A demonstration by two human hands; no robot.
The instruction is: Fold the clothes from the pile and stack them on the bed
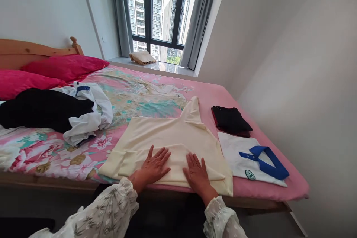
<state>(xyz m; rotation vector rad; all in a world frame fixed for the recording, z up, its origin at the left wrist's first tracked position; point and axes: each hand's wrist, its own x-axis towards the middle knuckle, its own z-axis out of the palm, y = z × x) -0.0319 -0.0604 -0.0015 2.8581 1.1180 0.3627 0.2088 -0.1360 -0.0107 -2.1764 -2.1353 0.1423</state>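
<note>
A cream long-sleeved top (167, 134) is spread on the near side of the bed, its near side folded inward and one sleeve stretched out toward the far side. On the folded layer my left hand (156, 165) lies flat, fingers spread, pointing up and right. My right hand (196, 171) rests palm down on the same fabric, a short way to the right, its fingers also stretched out. Neither hand grips the cloth. Right of the top, a folded white polo shirt (237, 152) with a blue collar lies beside it.
Behind the polo shirt sits a folded black garment (231, 119). A loose pile of black clothing (47, 108) and white clothing (102, 102) lies at left, near red pillows (67, 65). A beige folded item (142, 57) rests on the windowsill. The bed's front edge (262, 202) runs close to me.
</note>
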